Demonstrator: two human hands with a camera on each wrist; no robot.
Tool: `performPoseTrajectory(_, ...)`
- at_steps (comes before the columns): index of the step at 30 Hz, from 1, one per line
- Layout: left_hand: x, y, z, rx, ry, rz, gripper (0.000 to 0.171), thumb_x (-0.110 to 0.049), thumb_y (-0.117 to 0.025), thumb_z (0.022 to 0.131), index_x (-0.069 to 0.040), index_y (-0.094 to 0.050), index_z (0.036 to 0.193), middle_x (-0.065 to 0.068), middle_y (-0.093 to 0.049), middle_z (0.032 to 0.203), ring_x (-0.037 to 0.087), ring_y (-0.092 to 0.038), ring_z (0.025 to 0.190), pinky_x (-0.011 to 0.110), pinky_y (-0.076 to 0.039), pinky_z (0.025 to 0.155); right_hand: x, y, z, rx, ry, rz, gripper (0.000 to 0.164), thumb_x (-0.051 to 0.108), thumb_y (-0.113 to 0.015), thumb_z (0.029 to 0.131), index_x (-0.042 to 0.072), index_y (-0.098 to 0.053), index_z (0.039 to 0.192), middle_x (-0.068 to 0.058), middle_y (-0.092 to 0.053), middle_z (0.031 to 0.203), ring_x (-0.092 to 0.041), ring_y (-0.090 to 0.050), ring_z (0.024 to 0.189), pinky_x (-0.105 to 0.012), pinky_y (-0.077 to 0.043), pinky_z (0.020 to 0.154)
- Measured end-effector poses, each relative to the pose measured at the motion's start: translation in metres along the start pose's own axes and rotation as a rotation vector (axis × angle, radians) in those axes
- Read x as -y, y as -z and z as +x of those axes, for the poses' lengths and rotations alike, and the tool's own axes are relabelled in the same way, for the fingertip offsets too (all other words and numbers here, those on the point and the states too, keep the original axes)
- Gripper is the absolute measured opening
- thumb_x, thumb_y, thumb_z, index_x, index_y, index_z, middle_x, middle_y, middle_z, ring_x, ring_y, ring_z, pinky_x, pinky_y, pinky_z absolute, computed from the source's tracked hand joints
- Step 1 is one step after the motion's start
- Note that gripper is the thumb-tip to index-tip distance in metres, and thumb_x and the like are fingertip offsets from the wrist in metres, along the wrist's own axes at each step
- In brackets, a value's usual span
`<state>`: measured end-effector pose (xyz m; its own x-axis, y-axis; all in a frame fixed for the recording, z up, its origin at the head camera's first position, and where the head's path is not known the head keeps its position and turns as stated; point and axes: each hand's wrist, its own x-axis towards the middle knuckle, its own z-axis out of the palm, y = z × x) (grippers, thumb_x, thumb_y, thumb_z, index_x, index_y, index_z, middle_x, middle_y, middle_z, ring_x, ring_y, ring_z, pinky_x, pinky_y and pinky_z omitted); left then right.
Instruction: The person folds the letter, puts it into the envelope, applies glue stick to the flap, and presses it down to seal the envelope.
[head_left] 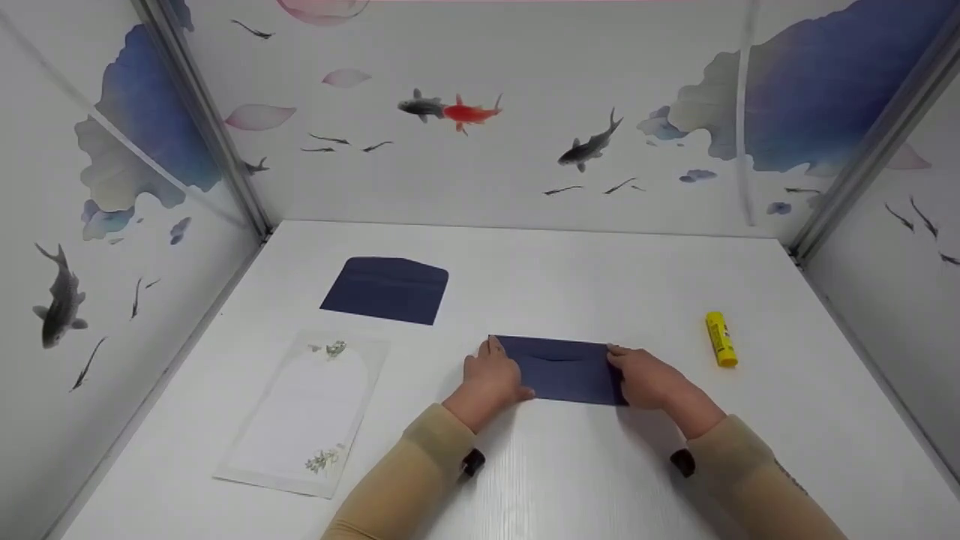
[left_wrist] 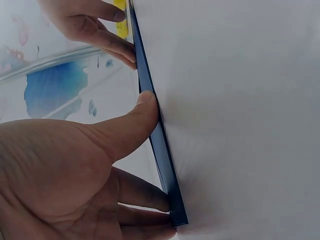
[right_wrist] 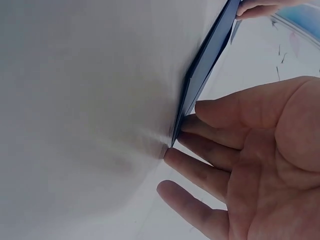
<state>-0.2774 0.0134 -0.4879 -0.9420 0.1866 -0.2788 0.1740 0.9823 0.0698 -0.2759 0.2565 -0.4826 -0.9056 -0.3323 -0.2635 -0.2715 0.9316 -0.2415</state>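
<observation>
A dark blue envelope (head_left: 564,371) lies on the white table between both hands. My left hand (head_left: 491,379) rests on its left end. In the left wrist view, the thumb (left_wrist: 146,100) touches the near edge while the other fingers extend toward the envelope's left corner. At the opposite end, my right hand (head_left: 652,379) touches the right edge. The right wrist view shows its fingers (right_wrist: 200,172) spread and fairly straight, with the fingertips right at the envelope's end.
Farther left lies a second dark blue envelope (head_left: 386,291) with its flap raised away from me. Nearer, a pale card (head_left: 304,412) with printed flowers lies flat. A yellow glue stick (head_left: 721,340) is on the right. Printed walls (head_left: 510,172) enclose the table's back and sides.
</observation>
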Motion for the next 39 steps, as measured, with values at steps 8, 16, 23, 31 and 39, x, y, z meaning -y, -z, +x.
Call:
performPoseTrajectory(8, -0.002, 0.000, 0.001, -0.024, 0.004, -0.056, 0.084, -0.055, -0.075, 0.090, 0.010, -0.056, 0.140, 0.025, -0.034, 0.164, 0.034, -0.036, 0.153, 0.048, -0.051, 0.108, 0.008, -0.002, 0.001, -0.017, -0.052, -0.030, 0.046, 0.003, -0.055, 0.099, -0.014, -0.051, 0.142, -0.028, -0.048, 0.154, -0.049, -0.048, 0.140, -0.058, -0.043, 0.113)
performPoseTrajectory(16, -0.001, 0.003, 0.001, -0.073, 0.007, -0.059, 0.090, -0.057, -0.081, 0.083, 0.006, -0.056, 0.143, 0.022, -0.041, 0.161, 0.033, -0.047, 0.146, 0.049, -0.053, 0.106, 0.019, -0.004, -0.001, -0.042, -0.066, -0.034, 0.051, 0.008, -0.062, 0.099, -0.022, -0.049, 0.138, -0.035, -0.042, 0.154, -0.050, -0.052, 0.136, -0.055, -0.047, 0.110)
performPoseTrajectory(23, -0.005, 0.002, -0.001, -0.116, -0.018, 0.008, 0.087, -0.056, -0.080, 0.084, -0.003, -0.051, 0.147, 0.027, -0.053, 0.149, 0.038, -0.056, 0.134, 0.047, -0.052, 0.105, 0.027, -0.007, -0.001, -0.017, -0.116, -0.003, 0.078, 0.031, -0.069, 0.099, -0.023, -0.037, 0.145, -0.039, -0.037, 0.155, -0.053, -0.045, 0.140, -0.059, -0.042, 0.114)
performPoseTrajectory(31, -0.009, 0.002, -0.002, -0.009, -0.002, 0.011, 0.078, -0.053, -0.069, 0.094, -0.014, -0.044, 0.157, 0.028, -0.037, 0.162, 0.039, -0.038, 0.151, 0.047, -0.038, 0.121, 0.029, -0.005, 0.000, -0.013, -0.089, -0.040, 0.074, 0.029, -0.070, 0.098, -0.013, -0.039, 0.150, -0.041, -0.037, 0.154, -0.056, -0.042, 0.142, -0.065, -0.042, 0.111)
performPoseTrajectory(39, -0.004, 0.011, 0.024, -0.014, -0.007, -0.033, 0.075, -0.052, -0.065, 0.098, -0.018, -0.039, 0.160, 0.025, -0.032, 0.165, 0.038, -0.031, 0.155, 0.050, -0.030, 0.125, 0.019, 0.008, 0.029, 0.040, -0.148, -0.038, 0.072, 0.032, -0.066, 0.101, -0.008, -0.037, 0.154, -0.037, -0.030, 0.160, -0.057, -0.029, 0.148, -0.073, -0.036, 0.112)
